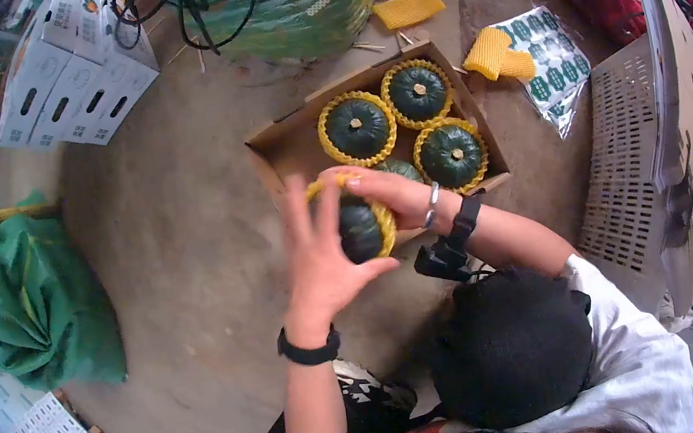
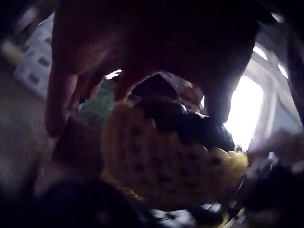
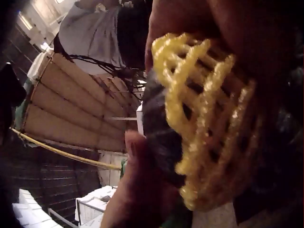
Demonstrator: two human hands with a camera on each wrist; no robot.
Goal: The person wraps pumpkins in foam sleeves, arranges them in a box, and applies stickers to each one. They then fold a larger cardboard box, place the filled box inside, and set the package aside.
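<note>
A dark green pumpkin (image 1: 359, 231) in a yellow foam net (image 3: 209, 128) is between both hands, over the near left corner of the cardboard box (image 1: 282, 137). My right hand (image 1: 396, 192) grips it from the far right side, palm against the net. Over its left side my left hand (image 1: 317, 260) is spread, fingers pointing away and thumb stretched out to the right. The left wrist view shows those fingers over the netted pumpkin (image 2: 161, 152), dark and blurred. Inside the box stand netted pumpkins (image 1: 356, 126), stems up; one (image 1: 397, 169) is partly hidden by my right hand.
Yellow foam nets (image 1: 410, 8) and a printed plastic sheet (image 1: 550, 55) lie on the floor beyond the box. A slotted crate (image 1: 621, 151) stands at right, white cartons (image 1: 70, 78) at back left, a green sack (image 1: 34, 296) at left. A person's head in a black cap (image 1: 511, 344) is near.
</note>
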